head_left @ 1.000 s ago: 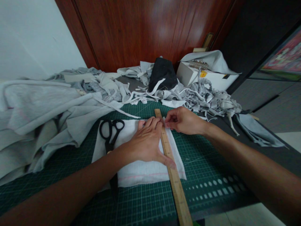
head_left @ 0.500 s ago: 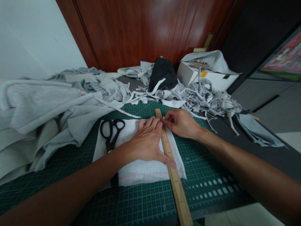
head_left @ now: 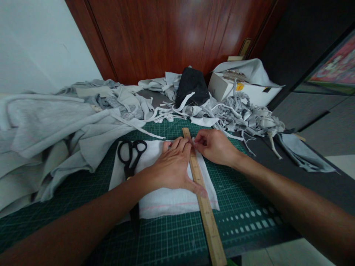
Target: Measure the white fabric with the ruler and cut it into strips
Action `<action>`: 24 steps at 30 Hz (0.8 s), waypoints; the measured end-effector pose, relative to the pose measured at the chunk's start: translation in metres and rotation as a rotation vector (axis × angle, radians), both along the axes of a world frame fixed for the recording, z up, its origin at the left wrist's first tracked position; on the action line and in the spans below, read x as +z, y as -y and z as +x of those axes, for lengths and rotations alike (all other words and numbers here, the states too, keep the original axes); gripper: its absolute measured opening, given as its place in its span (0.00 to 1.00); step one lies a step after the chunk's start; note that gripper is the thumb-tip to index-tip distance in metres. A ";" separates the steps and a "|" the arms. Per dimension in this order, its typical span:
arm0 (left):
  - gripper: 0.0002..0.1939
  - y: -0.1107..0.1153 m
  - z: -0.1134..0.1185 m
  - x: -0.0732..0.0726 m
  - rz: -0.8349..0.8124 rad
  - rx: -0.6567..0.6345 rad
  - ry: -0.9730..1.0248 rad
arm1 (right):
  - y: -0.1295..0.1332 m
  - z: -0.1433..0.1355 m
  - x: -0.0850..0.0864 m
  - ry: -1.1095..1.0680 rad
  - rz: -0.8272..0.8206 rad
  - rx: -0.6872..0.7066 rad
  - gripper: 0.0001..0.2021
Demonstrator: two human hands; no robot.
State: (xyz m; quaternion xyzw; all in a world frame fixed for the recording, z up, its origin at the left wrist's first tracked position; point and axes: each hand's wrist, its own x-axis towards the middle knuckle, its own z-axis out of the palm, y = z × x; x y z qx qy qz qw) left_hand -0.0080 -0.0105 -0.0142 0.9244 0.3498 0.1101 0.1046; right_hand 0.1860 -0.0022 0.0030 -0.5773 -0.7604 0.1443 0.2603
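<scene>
A white cloth (head_left: 163, 201) with a pink line near its front edge lies on the green cutting mat (head_left: 166, 240). Across its right part runs a wooden ruler (head_left: 208, 218). My left hand (head_left: 176, 166) is spread flat over cloth and ruler, its thumb on the ruler and its fingertips near the far end. Just right of the ruler's far part, my right hand (head_left: 212, 146) is closed in a pinch at the cloth's far right corner; what lies between its fingertips is too small to tell. Black scissors (head_left: 131, 166) rest on the cloth's left side, partly under my left forearm.
Grey and white fabric (head_left: 55, 125) is heaped at the left. Fabric strips (head_left: 249, 118) lie tangled at the back right, before a white box (head_left: 222, 87). A black cloth item (head_left: 192, 87) sits at the back middle, near a brown door (head_left: 161, 37).
My right hand has shifted very slightly to the right. My left hand, the ruler, the cloth and the scissors look almost the same.
</scene>
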 end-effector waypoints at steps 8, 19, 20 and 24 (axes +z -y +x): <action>0.57 0.000 0.000 0.001 0.004 -0.012 0.028 | 0.013 0.006 0.011 0.034 -0.065 0.125 0.07; 0.56 0.001 0.000 0.001 -0.018 0.003 0.024 | 0.033 0.002 0.000 -0.025 -0.069 0.095 0.06; 0.56 0.000 0.000 0.001 -0.019 0.000 0.028 | 0.039 0.003 0.001 -0.030 -0.095 0.104 0.07; 0.58 0.000 -0.001 0.001 -0.024 -0.005 0.034 | 0.051 0.008 0.004 -0.063 -0.157 0.118 0.06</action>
